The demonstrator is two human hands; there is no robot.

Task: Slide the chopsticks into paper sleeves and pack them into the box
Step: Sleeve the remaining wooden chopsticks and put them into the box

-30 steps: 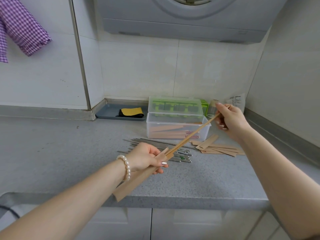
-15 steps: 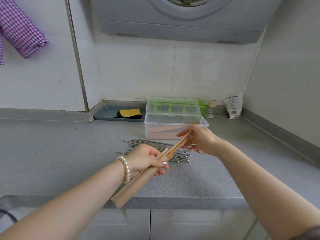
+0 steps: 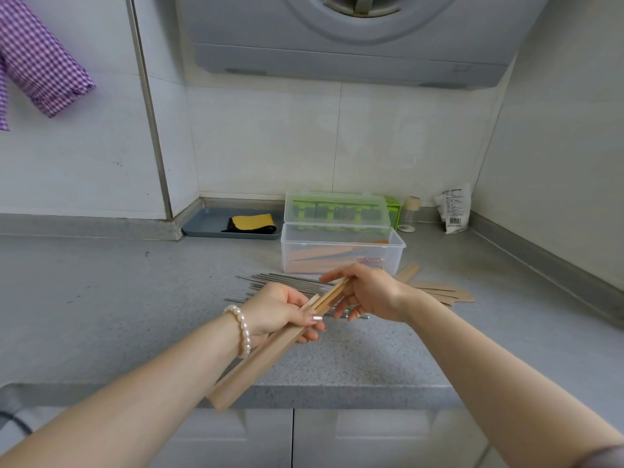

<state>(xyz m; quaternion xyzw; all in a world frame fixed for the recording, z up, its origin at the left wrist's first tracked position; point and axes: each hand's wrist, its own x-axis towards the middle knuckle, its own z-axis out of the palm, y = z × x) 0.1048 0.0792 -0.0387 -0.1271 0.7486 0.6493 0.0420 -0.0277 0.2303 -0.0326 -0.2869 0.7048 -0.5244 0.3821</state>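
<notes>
My left hand (image 3: 280, 312) grips a brown paper sleeve (image 3: 256, 363) that slants down toward the counter's front edge. A pair of wooden chopsticks (image 3: 332, 293) sticks out of the sleeve's top by a short length. My right hand (image 3: 368, 292) pinches their upper end, close to my left hand. Behind the hands lie several metal chopsticks (image 3: 287, 280) on the grey counter. A clear plastic box (image 3: 341, 251) with sleeved chopsticks inside stands open, its lid upright. Empty paper sleeves (image 3: 442, 292) lie to the box's right.
A grey tray (image 3: 202, 228) with a yellow and black cloth sits at the back left. A green container (image 3: 393, 211), a small jar (image 3: 412, 209) and a white packet (image 3: 454, 207) stand in the back right corner. An appliance hangs overhead.
My right hand has moved down and left toward my left hand, and the chopsticks have slid deep into the sleeve; only a short length shows now.
</notes>
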